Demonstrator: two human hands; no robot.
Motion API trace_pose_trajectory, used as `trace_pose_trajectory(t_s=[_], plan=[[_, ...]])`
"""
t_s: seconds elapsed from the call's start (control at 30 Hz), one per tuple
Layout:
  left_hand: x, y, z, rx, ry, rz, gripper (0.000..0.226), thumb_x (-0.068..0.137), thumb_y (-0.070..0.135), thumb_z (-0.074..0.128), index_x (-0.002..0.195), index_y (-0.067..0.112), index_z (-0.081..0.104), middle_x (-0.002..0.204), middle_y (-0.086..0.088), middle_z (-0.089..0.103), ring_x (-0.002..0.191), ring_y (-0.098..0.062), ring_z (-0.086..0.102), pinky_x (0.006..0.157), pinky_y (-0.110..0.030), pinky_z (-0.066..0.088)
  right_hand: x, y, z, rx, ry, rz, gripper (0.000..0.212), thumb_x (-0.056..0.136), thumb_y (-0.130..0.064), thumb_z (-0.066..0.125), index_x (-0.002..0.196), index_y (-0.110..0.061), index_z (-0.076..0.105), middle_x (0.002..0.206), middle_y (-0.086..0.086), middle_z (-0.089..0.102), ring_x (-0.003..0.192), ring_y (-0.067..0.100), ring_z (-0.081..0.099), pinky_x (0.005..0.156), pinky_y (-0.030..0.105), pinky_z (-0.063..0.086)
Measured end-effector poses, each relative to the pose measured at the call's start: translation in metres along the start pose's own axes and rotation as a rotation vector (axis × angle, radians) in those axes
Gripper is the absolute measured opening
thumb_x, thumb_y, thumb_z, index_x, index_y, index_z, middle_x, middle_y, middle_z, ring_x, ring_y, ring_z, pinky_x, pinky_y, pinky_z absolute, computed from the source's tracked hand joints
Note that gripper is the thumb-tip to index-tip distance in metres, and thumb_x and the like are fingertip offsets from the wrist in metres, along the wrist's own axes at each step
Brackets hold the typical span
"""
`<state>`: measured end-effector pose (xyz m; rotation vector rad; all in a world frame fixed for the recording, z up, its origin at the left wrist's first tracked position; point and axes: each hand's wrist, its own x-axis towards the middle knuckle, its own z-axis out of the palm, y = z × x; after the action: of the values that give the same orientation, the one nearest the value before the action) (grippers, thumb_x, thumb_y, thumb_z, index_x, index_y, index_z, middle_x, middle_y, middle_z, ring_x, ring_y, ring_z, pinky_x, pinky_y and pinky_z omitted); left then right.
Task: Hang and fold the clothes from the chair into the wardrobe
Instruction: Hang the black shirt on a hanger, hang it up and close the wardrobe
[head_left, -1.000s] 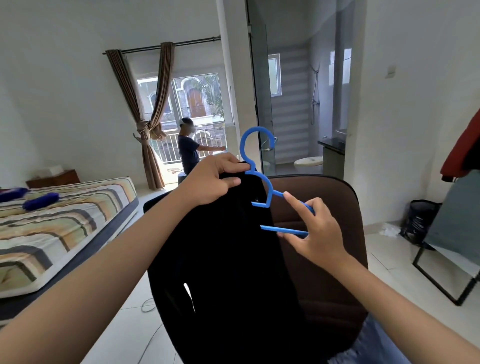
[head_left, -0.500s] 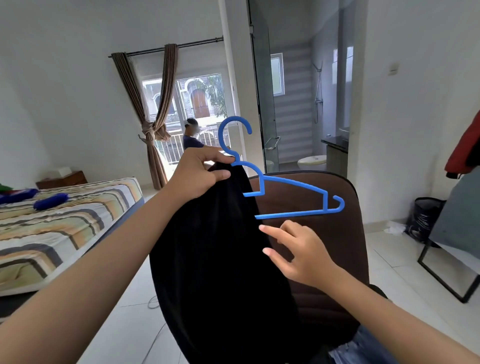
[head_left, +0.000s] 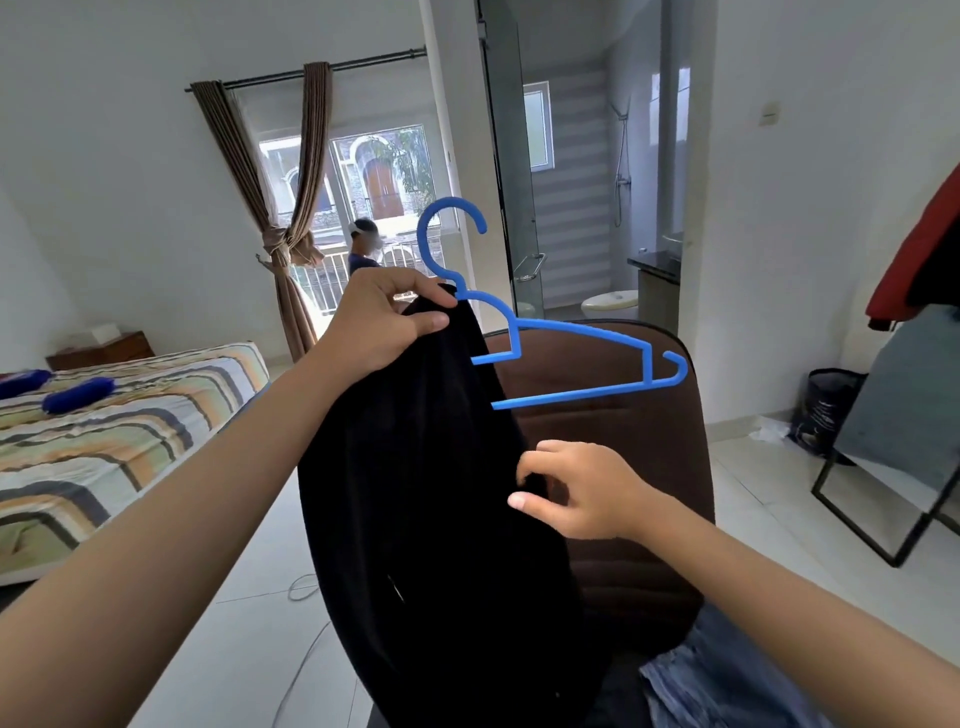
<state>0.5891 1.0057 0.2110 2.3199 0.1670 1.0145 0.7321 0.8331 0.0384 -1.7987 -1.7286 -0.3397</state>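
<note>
A black garment (head_left: 431, 519) hangs in front of me, half on a blue plastic hanger (head_left: 582, 358). My left hand (head_left: 387, 317) grips the garment's top together with the hanger's neck, just under the hook. The hanger's right arm sticks out bare over the brown chair (head_left: 628, 441). My right hand (head_left: 582, 488) pinches the garment's right edge, lower down. A light blue denim piece (head_left: 722, 686) lies on the chair seat at the bottom right.
A striped bed (head_left: 104, 436) fills the left side. A black-framed mirror (head_left: 893, 447) leans at the right, with a red garment (head_left: 919, 260) above it and a dark bag (head_left: 826, 410) on the floor. A person stands at the far balcony door (head_left: 363, 249).
My right hand let go of the hanger, dropped lower and took hold of the black garment's edge. The hanger turned so that its right arm points outward.
</note>
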Motion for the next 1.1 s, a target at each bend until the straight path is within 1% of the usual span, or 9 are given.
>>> trace_pose_trajectory(t_s=[0.17, 0.37, 0.43, 0.53, 0.63, 0.7, 0.87, 0.97, 1.1], plan=[[0.004, -0.012, -0.005, 0.059, 0.041, -0.02, 0.027, 0.075, 0.001, 0.074, 0.076, 0.028, 0.069, 0.091, 0.013, 0.067, 0.088, -0.017, 0.063, 0.084, -0.028, 0.047, -0.021, 0.012, -0.006, -0.003, 0.056, 0.071, 0.053, 0.083, -0.068, 0.05, 0.074, -0.017, 0.061, 0.07, -0.005, 0.05, 0.055, 0.018, 0.049, 0.049, 0.033, 0.043], [-0.003, -0.021, -0.017, 0.054, 0.008, -0.031, 0.03, 0.075, -0.004, 0.073, 0.073, 0.025, 0.068, 0.073, 0.023, 0.065, 0.068, 0.01, 0.058, 0.072, -0.006, 0.04, -0.034, 0.028, -0.042, 0.167, 0.308, 0.18, 0.045, 0.08, -0.061, 0.062, 0.068, -0.017, 0.063, 0.058, -0.005, 0.059, 0.052, 0.014, 0.054, 0.05, 0.027, 0.045], [-0.006, -0.024, -0.022, 0.099, -0.011, -0.024, 0.03, 0.075, -0.004, 0.072, 0.073, 0.026, 0.069, 0.071, 0.025, 0.066, 0.07, 0.008, 0.059, 0.076, -0.011, 0.04, -0.035, 0.032, -0.06, 0.163, 0.382, 0.199, 0.046, 0.076, -0.068, 0.059, 0.073, -0.022, 0.067, 0.059, -0.007, 0.061, 0.052, 0.012, 0.056, 0.048, 0.023, 0.045], [-0.009, -0.026, -0.026, 0.174, -0.066, -0.044, 0.027, 0.078, -0.003, 0.07, 0.075, 0.023, 0.069, 0.079, 0.02, 0.068, 0.082, 0.005, 0.062, 0.084, -0.015, 0.04, -0.034, 0.035, -0.083, 0.106, 0.405, 0.203, 0.034, 0.074, -0.065, 0.062, 0.062, -0.035, 0.053, 0.057, -0.004, 0.055, 0.054, 0.013, 0.053, 0.049, 0.019, 0.041], [-0.014, -0.026, -0.022, 0.208, -0.094, -0.058, 0.027, 0.078, -0.005, 0.068, 0.074, 0.021, 0.069, 0.083, 0.011, 0.069, 0.09, -0.011, 0.064, 0.092, -0.03, 0.046, -0.03, 0.034, -0.095, 0.086, 0.386, 0.187, 0.044, 0.074, -0.061, 0.065, 0.057, -0.023, 0.053, 0.052, -0.003, 0.051, 0.052, 0.014, 0.05, 0.051, 0.028, 0.043], [-0.016, -0.024, -0.015, 0.213, -0.097, -0.055, 0.03, 0.077, -0.006, 0.067, 0.071, 0.023, 0.069, 0.084, 0.009, 0.069, 0.091, -0.016, 0.065, 0.092, -0.034, 0.047, -0.027, 0.031, -0.097, 0.086, 0.376, 0.176, 0.048, 0.072, -0.058, 0.069, 0.054, -0.018, 0.05, 0.051, -0.002, 0.047, 0.049, 0.011, 0.043, 0.049, 0.022, 0.035], [-0.02, -0.012, 0.009, 0.116, -0.098, -0.06, 0.029, 0.078, -0.006, 0.067, 0.072, 0.022, 0.07, 0.085, 0.006, 0.07, 0.091, -0.015, 0.066, 0.086, -0.024, 0.046, -0.019, 0.02, -0.092, 0.083, 0.406, 0.186, 0.055, 0.065, -0.05, 0.081, 0.05, -0.014, 0.042, 0.046, -0.01, 0.03, 0.045, 0.009, 0.031, 0.046, 0.015, 0.02], [-0.021, -0.007, 0.023, 0.047, -0.071, -0.079, 0.024, 0.077, -0.004, 0.069, 0.075, 0.019, 0.071, 0.088, 0.001, 0.071, 0.092, -0.017, 0.066, 0.089, -0.026, 0.048, -0.013, 0.015, -0.083, 0.085, 0.454, 0.163, 0.051, 0.062, -0.049, 0.082, 0.053, -0.01, 0.05, 0.048, -0.006, 0.049, 0.048, 0.013, 0.043, 0.046, 0.018, 0.029], [-0.024, 0.001, 0.034, -0.058, -0.067, -0.081, 0.027, 0.077, -0.008, 0.069, 0.076, 0.019, 0.07, 0.087, 0.001, 0.069, 0.084, -0.015, 0.066, 0.074, -0.009, 0.048, -0.007, 0.012, -0.08, 0.118, 0.469, 0.174, 0.043, 0.064, -0.046, 0.08, 0.063, -0.01, 0.057, 0.056, -0.001, 0.055, 0.054, 0.019, 0.048, 0.05, 0.021, 0.035]])
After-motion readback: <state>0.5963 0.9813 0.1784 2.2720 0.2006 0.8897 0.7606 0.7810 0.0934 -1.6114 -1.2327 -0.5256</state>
